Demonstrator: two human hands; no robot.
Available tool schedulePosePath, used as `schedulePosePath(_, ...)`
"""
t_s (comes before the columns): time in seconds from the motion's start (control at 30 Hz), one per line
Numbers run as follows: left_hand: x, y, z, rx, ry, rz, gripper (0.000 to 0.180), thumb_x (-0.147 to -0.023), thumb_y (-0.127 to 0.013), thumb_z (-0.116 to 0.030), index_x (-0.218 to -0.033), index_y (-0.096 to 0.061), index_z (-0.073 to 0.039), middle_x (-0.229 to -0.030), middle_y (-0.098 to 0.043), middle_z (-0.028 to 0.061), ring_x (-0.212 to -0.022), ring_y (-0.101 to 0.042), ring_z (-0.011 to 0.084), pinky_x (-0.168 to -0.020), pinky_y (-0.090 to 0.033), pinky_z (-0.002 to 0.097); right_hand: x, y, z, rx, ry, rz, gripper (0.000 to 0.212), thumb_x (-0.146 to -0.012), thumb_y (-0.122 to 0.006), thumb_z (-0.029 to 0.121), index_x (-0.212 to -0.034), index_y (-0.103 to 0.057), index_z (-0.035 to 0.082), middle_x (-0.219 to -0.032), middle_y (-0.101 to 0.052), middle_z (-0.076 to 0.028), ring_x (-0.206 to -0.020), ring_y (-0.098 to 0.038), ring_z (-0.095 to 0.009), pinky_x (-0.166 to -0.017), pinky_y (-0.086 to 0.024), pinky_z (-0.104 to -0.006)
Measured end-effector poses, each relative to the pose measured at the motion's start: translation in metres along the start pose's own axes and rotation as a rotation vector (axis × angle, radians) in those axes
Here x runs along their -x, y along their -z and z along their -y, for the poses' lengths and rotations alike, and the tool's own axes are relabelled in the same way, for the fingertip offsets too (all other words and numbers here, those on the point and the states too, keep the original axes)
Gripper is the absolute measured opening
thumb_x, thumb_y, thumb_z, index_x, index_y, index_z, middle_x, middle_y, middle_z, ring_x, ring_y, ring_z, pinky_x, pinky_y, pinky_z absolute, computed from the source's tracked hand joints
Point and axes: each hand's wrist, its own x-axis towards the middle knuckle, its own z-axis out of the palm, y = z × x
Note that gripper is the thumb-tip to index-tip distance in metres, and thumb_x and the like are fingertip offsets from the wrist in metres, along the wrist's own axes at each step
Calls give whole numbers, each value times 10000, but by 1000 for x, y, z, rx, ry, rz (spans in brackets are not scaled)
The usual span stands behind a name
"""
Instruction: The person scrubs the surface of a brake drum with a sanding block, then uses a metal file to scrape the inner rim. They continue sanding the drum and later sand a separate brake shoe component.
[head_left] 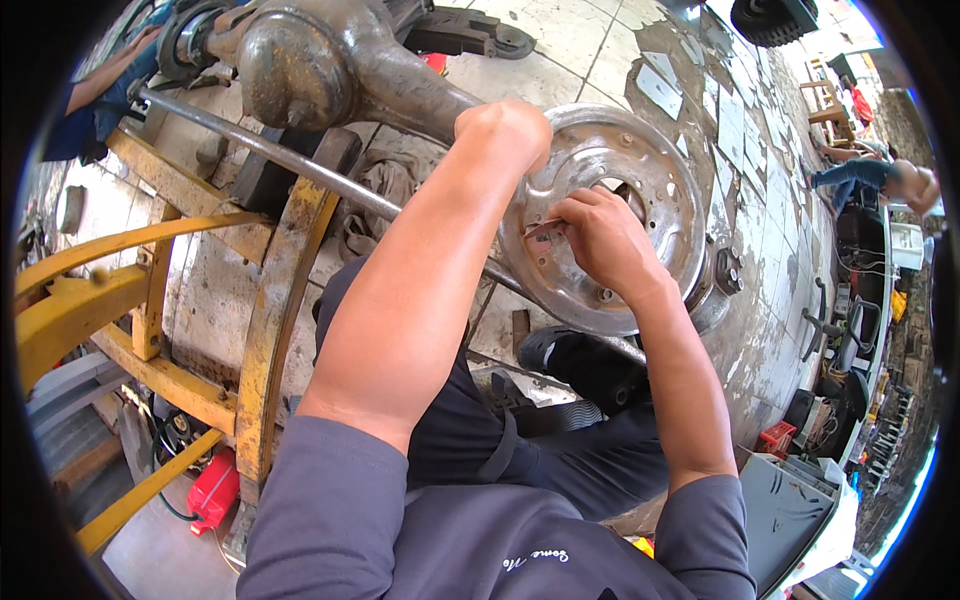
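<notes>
1. Steel wheel disc (655, 190) on the end of the axle housing (330, 70): heavy by the look of it, rigid, no give anywhere; hard to shift by one person while fixed to the axle.
2. Best taken by the outer rim with both hands, or through the centre hole; edges of the hole and the small round holes probably sharp and gritty, worth minding.
3. Surface likely dusty and a little greasy, so somewhat slippery under bare fingers.
4. Small flat metal piece (543, 229) at the disc face: light, thin, stiff; pinched at its end.
5. Left hand (505, 125) clenched into a fist, pressed against the upper left rim of the disc; whether anything sits inside the fist, cannot tell.
6. Right hand (600, 235) curled over the disc face just below the centre hole, fingertips gripping the small metal piece.
7. Disc standing upright on edge, facing the person, raised above the tiled floor (560, 40), with the yellow steel frame (270, 300) to its left carrying the axle.
8. Look of the disc: round, dished, dull silver-grey, scuffed and stained, a ring of small holes round a large centre opening.
9. Long steel rod (300, 165) running slantwise from the upper left, passing under the left forearm toward the disc.
</notes>
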Motion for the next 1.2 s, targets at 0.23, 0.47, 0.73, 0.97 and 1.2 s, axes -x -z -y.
schedulePosePath(0.23,6,2,-1,29,-9,-6,347,-973,-675,-307,-1215,-757,-72,-1257,-730,154,-1175,-692,340,-984,-567,450,3,3,-4,32,-55,23,186,-835,-678,-1,-999,-744,57,-964,-701,-131,-976,-650,-363,-885,-525,-464)
schedulePosePath(0.47,11,4,2,27,-7,-5,324,-940,-656,-205,-1218,-755,-71,-1275,-722,164,-1168,-696,347,-984,-562,456,11,19,-4,-161,-293,-13,216,-897,-672,94,-1102,-709,36,-1023,-703,-168,-1038,-654,-392,-919,-520,-478)
schedulePosePath(0.73,16,8,-3,0,-12,22,341,-951,-640,-207,-1244,-745,-68,-1298,-714,153,-1176,-691,350,-996,-558,449,28,7,13,-24,-416,-53,385,-938,-710,212,-1255,-640,3,-1137,-690,-223,-1060,-663,-423,-931,-525,-479)
schedulePosePath(0.97,11,5,-2,7,-25,20,394,-999,-656,-355,-1279,-733,-88,-1327,-704,133,-1215,-675,338,-1011,-548,464,24,6,16,-163,-543,-146,347,-946,-738,342,-1076,-738,20,-1021,-717,-229,-969,-689,-420,-843,-530,-478)
schedulePosePath(1.2,13,5,-5,20,5,19,375,-1008,-646,-352,-1287,-737,-118,-1322,-712,114,-1216,-681,318,-1004,-555,460,31,-2,23,-250,-719,-106,307,-950,-724,281,-1016,-746,-18,-878,-734,-241,-828,-707,-426,-758,-532,-460)
